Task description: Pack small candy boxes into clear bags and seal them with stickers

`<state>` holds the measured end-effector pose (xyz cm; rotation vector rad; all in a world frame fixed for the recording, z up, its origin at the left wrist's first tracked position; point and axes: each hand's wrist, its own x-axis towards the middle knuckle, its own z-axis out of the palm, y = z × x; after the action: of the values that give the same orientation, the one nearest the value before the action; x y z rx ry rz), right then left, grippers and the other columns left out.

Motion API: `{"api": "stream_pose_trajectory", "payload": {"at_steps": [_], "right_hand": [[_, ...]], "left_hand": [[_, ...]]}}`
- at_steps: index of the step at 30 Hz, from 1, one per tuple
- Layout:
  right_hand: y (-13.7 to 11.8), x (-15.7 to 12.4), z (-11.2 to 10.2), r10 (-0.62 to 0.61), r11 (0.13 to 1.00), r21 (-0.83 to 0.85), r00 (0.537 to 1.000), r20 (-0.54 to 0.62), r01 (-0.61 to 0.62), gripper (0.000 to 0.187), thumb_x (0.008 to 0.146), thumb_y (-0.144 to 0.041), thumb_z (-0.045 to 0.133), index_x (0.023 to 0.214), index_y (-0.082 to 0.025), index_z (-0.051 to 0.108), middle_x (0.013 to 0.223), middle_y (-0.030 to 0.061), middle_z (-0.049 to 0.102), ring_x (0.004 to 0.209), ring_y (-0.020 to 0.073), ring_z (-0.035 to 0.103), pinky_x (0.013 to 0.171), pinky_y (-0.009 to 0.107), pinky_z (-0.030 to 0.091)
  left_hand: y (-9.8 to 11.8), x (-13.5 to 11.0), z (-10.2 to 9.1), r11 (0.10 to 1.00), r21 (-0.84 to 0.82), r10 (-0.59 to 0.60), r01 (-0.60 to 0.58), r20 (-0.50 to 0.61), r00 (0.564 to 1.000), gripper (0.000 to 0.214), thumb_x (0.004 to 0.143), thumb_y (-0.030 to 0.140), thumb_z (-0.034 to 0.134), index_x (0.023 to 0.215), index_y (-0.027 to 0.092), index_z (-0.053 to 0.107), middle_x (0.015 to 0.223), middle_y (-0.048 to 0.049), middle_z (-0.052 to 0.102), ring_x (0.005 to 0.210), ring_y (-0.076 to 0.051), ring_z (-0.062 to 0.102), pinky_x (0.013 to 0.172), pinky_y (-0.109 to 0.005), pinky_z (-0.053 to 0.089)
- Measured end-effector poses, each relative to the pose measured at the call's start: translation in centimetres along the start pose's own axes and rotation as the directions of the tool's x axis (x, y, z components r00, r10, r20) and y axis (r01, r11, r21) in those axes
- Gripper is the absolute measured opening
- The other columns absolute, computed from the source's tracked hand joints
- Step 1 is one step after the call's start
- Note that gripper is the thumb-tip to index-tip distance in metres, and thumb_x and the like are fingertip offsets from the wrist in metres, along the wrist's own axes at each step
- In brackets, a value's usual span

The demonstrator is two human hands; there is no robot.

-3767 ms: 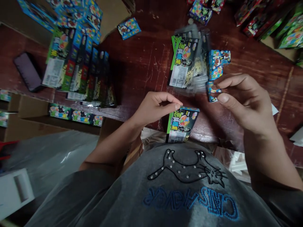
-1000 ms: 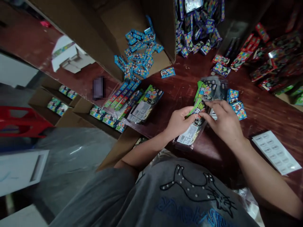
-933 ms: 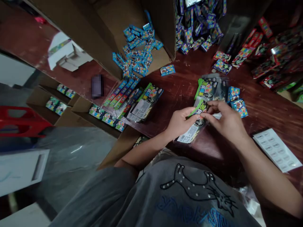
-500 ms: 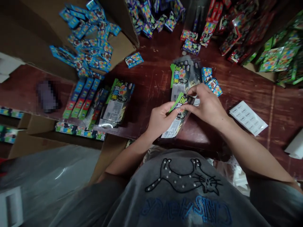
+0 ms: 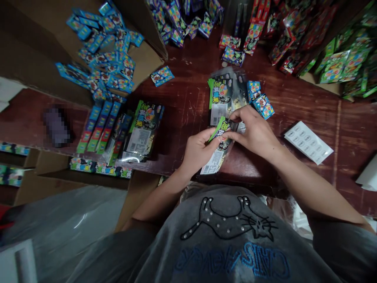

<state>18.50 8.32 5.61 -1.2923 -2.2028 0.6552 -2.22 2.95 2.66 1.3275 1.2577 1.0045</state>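
My left hand [image 5: 200,149] pinches the lower left side of a printed plastic bag [image 5: 221,127], black with a green edge. At the bag's other side, my right hand [image 5: 253,129] has thumb and forefinger closed on it; the exact grip is partly hidden by the fingers. Beneath both hands lie more flat bags of the same print, a stack [image 5: 219,94] showing above the hands and another part [image 5: 213,162] below them. Just beyond my right hand, two small blue candy packets [image 5: 263,106] rest on the table.
Blue packets [image 5: 114,59] spill from a cardboard box at the left. Purple packets [image 5: 176,19], red packets [image 5: 282,39] and green packets [image 5: 338,67] are heaped along the back. Filled bags [image 5: 141,133] lie left, a sticker sheet [image 5: 308,142] right.
The view has shifted slightly, so the table things sit a little further left. Both hands keep nearly the same pose on the bag.
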Motion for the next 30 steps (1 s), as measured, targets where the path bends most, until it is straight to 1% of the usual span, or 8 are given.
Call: {"api": "stream_pose_trajectory", "payload": {"at_steps": [4, 8, 12, 14, 17, 19, 23, 30], "right_hand": [[-0.6, -0.3, -0.5, 0.004, 0.994, -0.109, 0.998, 0.057, 0.002, 0.016, 0.097, -0.037, 0.076, 0.096, -0.022, 0.069, 0.096, 0.0077, 0.074, 0.091, 0.0266, 0.070, 0.089, 0.044, 0.056], [-0.2, -1.1, -2.7, -0.099, 0.994, 0.071, 0.933, 0.347, 0.079, 0.015, 0.102, -0.036, 0.068, 0.097, -0.025, 0.078, 0.104, 0.0051, 0.082, 0.093, 0.0233, 0.077, 0.090, 0.041, 0.058], [1.1, -1.8, -4.5, -0.221, 0.944, 0.331, 0.784, 0.580, 0.021, 0.022, 0.106, -0.045, 0.064, 0.112, -0.032, 0.080, 0.126, 0.0004, 0.082, 0.112, 0.0224, 0.079, 0.103, 0.042, 0.060], [1.4, -2.1, -4.1, -0.168, 0.944, 0.331, 0.838, 0.518, -0.015, 0.026, 0.106, -0.050, 0.063, 0.109, -0.031, 0.080, 0.130, 0.0030, 0.082, 0.124, 0.0264, 0.076, 0.113, 0.048, 0.056], [1.1, -2.8, -1.3, 0.082, 0.940, 0.317, 0.986, 0.149, -0.126, 0.033, 0.103, -0.056, 0.066, 0.118, -0.028, 0.075, 0.130, 0.0081, 0.080, 0.132, 0.0279, 0.072, 0.120, 0.052, 0.051], [0.3, -3.5, 1.6, 0.264, 0.908, 0.345, 0.964, -0.033, -0.237, 0.044, 0.103, -0.062, 0.063, 0.126, -0.025, 0.068, 0.120, 0.0090, 0.080, 0.119, 0.0250, 0.076, 0.110, 0.046, 0.058], [-1.3, -5.2, 7.0, 0.446, 0.868, 0.213, 0.893, 0.059, -0.448, 0.052, 0.108, -0.067, 0.038, 0.118, -0.022, 0.063, 0.096, 0.0114, 0.080, 0.082, 0.0250, 0.078, 0.071, 0.035, 0.060], [-1.2, -5.9, 7.9, 0.554, 0.830, 0.070, 0.832, 0.017, -0.554, 0.049, 0.110, -0.051, 0.028, 0.111, -0.016, 0.064, 0.087, 0.0166, 0.078, 0.072, 0.0305, 0.076, 0.059, 0.036, 0.048]], "left_hand": [[-0.5, -0.3, 0.3, 0.998, -0.007, -0.068, 0.068, -0.008, 0.998, 0.033, 0.097, 0.032, 0.073, 0.127, 0.021, 0.080, 0.120, -0.0043, 0.085, 0.109, -0.023, 0.081, 0.100, -0.037, 0.065], [-1.4, -1.2, -0.9, 0.992, -0.077, -0.087, 0.104, 0.198, 0.976, 0.059, 0.087, 0.035, 0.084, 0.142, 0.021, 0.071, 0.141, -0.0110, 0.076, 0.125, -0.027, 0.077, 0.109, -0.044, 0.062], [-1.7, -2.3, -2.1, 0.948, -0.048, -0.240, 0.315, 0.542, 0.806, 0.076, 0.067, 0.034, 0.098, 0.135, 0.016, 0.071, 0.126, -0.0151, 0.082, 0.109, -0.029, 0.081, 0.093, -0.043, 0.066], [-1.6, -2.4, -2.2, 0.928, -0.023, -0.313, 0.372, 0.494, 0.811, 0.057, 0.071, 0.039, 0.095, 0.118, 0.013, 0.076, 0.110, -0.0121, 0.084, 0.096, -0.025, 0.081, 0.086, -0.038, 0.065], [-1.4, -1.9, -1.9, 0.934, -0.113, -0.305, 0.339, 0.238, 0.922, 0.041, 0.081, 0.043, 0.085, 0.110, 0.014, 0.079, 0.107, -0.0085, 0.084, 0.091, -0.021, 0.078, 0.084, -0.032, 0.062], [-1.5, -1.3, -1.6, 0.955, -0.125, -0.264, 0.267, 0.044, 0.964, 0.037, 0.086, 0.045, 0.081, 0.109, 0.015, 0.079, 0.105, -0.0063, 0.084, 0.090, -0.020, 0.077, 0.082, -0.029, 0.060], [-2.3, -0.5, -0.4, 0.975, 0.042, -0.206, 0.217, -0.182, 0.961, 0.034, 0.093, 0.051, 0.072, 0.095, 0.017, 0.074, 0.086, -0.0030, 0.080, 0.079, -0.018, 0.072, 0.070, -0.025, 0.054], [-3.4, 0.2, 0.7, 0.890, 0.427, -0.118, 0.159, -0.121, 0.986, 0.038, 0.109, 0.048, 0.051, 0.133, 0.021, 0.061, 0.111, -0.0092, 0.080, 0.094, -0.023, 0.077, 0.079, -0.031, 0.057]]}}
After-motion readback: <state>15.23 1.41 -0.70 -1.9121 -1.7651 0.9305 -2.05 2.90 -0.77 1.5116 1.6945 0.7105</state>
